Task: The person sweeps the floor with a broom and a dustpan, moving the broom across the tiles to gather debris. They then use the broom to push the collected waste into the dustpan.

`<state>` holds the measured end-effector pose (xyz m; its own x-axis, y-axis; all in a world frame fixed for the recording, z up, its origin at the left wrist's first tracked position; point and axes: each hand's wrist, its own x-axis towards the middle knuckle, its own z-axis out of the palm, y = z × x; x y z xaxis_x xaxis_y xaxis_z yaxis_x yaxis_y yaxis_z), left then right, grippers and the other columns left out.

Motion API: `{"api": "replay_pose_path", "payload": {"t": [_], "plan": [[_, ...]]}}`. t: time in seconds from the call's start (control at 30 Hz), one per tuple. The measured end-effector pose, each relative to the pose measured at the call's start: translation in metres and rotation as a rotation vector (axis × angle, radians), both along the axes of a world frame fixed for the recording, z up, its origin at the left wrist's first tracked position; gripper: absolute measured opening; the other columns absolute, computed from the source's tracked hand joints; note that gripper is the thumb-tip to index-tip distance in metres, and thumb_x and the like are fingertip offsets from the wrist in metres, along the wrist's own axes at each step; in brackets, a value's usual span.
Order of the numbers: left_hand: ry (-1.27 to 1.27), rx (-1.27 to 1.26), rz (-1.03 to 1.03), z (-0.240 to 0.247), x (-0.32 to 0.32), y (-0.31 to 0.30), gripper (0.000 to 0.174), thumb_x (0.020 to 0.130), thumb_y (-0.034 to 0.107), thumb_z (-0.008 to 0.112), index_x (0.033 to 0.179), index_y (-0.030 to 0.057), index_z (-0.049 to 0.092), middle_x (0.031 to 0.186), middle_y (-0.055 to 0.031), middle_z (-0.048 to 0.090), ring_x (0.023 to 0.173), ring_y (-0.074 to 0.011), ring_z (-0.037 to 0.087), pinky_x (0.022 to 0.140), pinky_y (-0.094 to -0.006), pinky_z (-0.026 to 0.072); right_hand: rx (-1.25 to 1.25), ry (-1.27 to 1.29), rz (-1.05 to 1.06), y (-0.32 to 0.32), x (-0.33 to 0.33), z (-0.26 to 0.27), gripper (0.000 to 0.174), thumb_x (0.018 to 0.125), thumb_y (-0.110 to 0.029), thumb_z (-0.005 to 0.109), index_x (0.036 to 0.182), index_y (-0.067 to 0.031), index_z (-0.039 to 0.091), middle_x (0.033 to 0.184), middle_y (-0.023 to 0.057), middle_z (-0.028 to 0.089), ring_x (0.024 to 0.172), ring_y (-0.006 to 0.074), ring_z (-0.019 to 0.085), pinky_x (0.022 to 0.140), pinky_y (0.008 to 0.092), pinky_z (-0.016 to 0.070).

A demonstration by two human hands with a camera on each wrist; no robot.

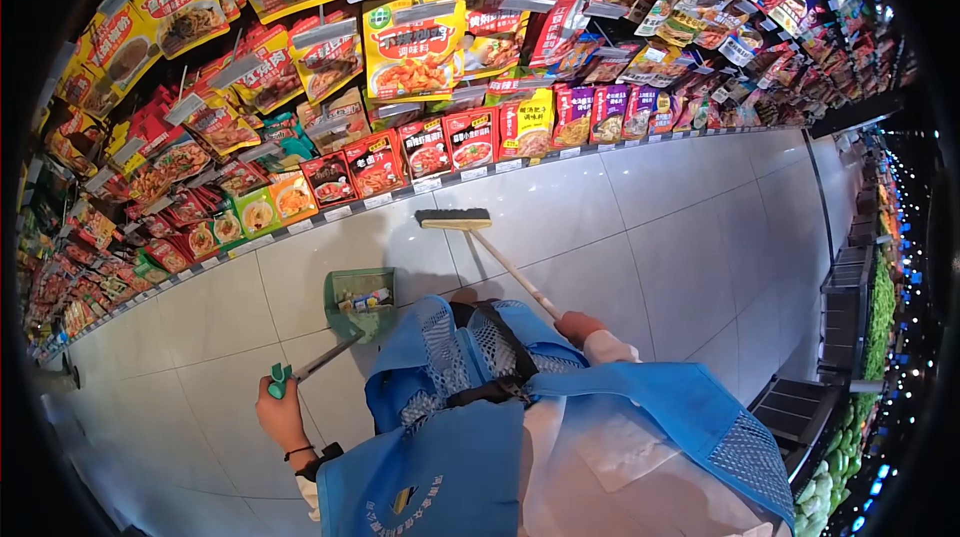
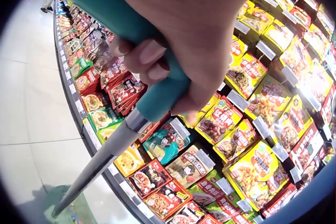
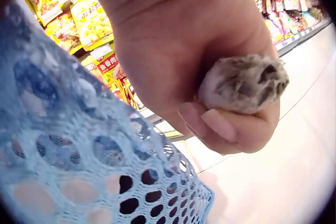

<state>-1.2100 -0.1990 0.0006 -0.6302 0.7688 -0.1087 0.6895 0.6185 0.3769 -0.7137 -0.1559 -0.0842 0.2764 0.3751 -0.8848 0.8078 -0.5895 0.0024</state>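
Observation:
My left hand (image 1: 283, 419) grips the green handle (image 1: 279, 380) of a long-handled dustpan; in the left wrist view the fingers wrap round that teal-green handle (image 2: 113, 16). The green pan (image 1: 328, 299) lies on the floor with a wrapper (image 1: 365, 301) and some litter in it. My right hand (image 1: 580, 328) holds the pole (image 1: 520, 279) of a broom, whose dark bristles (image 1: 452, 216) rest on the floor near the shelf edge. In the right wrist view the right hand (image 3: 189, 71) is curled round the pole's worn end (image 3: 244, 85).
Shelves of seasoning packets (image 1: 415, 49) curve across the front, with a price-tag edge (image 1: 378, 202) along the bottom. Tiled floor (image 1: 570, 207) spreads between them and me. Crates of vegetables (image 1: 845, 457) stand at the right. A blue vest (image 1: 420, 467) covers the body.

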Motion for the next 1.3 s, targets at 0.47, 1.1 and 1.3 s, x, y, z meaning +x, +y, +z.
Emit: {"api": "replay_pose_path", "payload": {"t": [0.47, 1.1, 1.3], "plan": [[-0.1, 0.07, -0.194, -0.002, 0.0, 0.021, 0.029, 0.07, 0.023, 0.065, 0.08, -0.0005, 0.052, 0.068, -0.02, 0.056, 0.06, -0.0328, 0.052, 0.058, -0.0376, 0.0427, 0.082, 0.046, -0.115, -0.083, -0.008, -0.03, 0.034, 0.082, -0.02, 0.045, 0.102, -0.0023, 0.064, 0.099, 0.021, 0.064, 0.09, 0.035, 0.063, 0.08, 0.0416, 0.0475], [0.014, 0.074, -0.367, -0.007, -0.009, 0.051, 0.038, 0.07, 0.034, 0.065, 0.086, -0.0001, 0.06, 0.076, -0.0211, 0.063, 0.074, -0.0401, 0.06, 0.064, -0.0437, 0.0463, 0.154, 0.131, -0.353, -0.206, -0.08, -0.017, 0.036, 0.078, -0.026, 0.053, 0.094, 0.0038, 0.064, 0.088, 0.0242, 0.064, 0.079, 0.0371, 0.063, 0.073, 0.0426, 0.0488], [0.013, 0.082, -0.366, -0.005, -0.009, 0.051, 0.038, 0.07, 0.036, 0.064, 0.083, 0.0001, 0.059, 0.078, -0.0211, 0.063, 0.076, -0.0407, 0.06, 0.065, -0.0452, 0.0461, 0.266, 0.404, -0.939, -0.222, -0.063, 0.001, 0.031, 0.079, -0.026, 0.052, 0.079, 0.0041, 0.06, 0.057, 0.0091, 0.054, 0.042, 0.0165, 0.048, 0.039, 0.0293, 0.0378]]}}
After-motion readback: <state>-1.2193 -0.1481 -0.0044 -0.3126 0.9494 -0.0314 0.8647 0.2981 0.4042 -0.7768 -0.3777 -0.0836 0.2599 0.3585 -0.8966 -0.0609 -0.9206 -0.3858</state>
